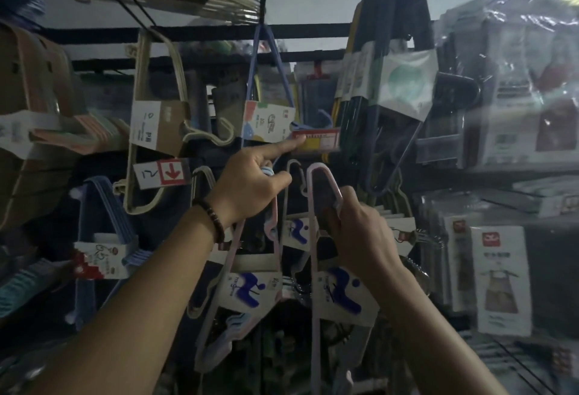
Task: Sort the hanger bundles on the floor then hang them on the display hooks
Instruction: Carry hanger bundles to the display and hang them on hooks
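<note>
Pink hanger bundle (pixel 322 203) is clenched in our right hand (pixel 360 234), another bundle (pixel 250 256) in our left hand (pixel 250 187), forefinger touching the price tag (pixel 315 141). Hanging is underway; next, we judge, loop one bundle onto that hook.

The scene is dim and bluish, with the only brightness a pale grey glow from the far top. Lower down, the racks sink into near-black shadow. Glare streaks the clear plastic wrapping (pixel 513 59) at the right. Motion blur smears the left and right edges, where straight lines also bow outward. The near forearms look sharpest; the label print is probably unreadable throughout.
</note>
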`<state>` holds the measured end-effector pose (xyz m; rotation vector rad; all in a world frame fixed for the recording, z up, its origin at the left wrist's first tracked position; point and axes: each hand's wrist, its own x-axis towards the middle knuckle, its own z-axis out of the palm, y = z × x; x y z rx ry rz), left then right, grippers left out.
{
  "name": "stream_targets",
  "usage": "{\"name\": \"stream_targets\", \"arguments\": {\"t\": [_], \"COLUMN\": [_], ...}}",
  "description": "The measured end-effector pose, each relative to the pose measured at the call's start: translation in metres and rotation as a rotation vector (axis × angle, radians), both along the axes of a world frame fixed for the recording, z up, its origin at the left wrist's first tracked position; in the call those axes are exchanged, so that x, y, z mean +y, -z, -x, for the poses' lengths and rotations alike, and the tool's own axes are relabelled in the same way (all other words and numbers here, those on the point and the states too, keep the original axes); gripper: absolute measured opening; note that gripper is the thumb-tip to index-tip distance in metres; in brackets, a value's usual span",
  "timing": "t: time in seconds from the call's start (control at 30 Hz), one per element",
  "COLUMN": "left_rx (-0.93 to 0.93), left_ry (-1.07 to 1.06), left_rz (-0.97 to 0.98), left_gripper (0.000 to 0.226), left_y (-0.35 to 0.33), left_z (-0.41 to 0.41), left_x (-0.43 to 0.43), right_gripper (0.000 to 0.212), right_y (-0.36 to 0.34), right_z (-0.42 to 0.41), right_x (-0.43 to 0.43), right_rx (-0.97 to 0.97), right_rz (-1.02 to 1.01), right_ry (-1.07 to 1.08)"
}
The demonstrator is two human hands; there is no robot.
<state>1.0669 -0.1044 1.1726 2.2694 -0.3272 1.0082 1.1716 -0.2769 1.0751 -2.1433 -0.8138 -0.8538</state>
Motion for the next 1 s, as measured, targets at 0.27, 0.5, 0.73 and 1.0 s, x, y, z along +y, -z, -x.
{"name": "stream_targets", "arguments": {"t": [0.27, 0.5, 0.73, 1.0], "left_rx": [0.061, 0.146, 0.189, 0.257], "left_ry": [-0.038, -0.116, -0.129, -0.139], "left_rz": [-0.046, -0.131, -0.136, -0.105], "left_gripper": [0.067, 0.076, 0.077, 0.081], "left_y": [0.003, 0.003, -0.002, 0.004], "left_z": [-0.01, -0.001, 0.0, 0.002], "left_x": [0.013, 0.007, 0.008, -0.004], "right_gripper": [0.026, 0.037, 0.038, 0.031], "right_y": [-0.022, -0.03, -0.027, -0.026], "right_z": [-0.011, -0.033, -0.073, -0.129], "right_x": [0.007, 0.038, 0.071, 0.12], "right_rx": [-0.036, 0.09, 0.281, 0.325], "right_rz": [0.02, 0.048, 0.012, 0.265], "right_ry": [-0.005, 0.006, -0.005, 0.083]}}
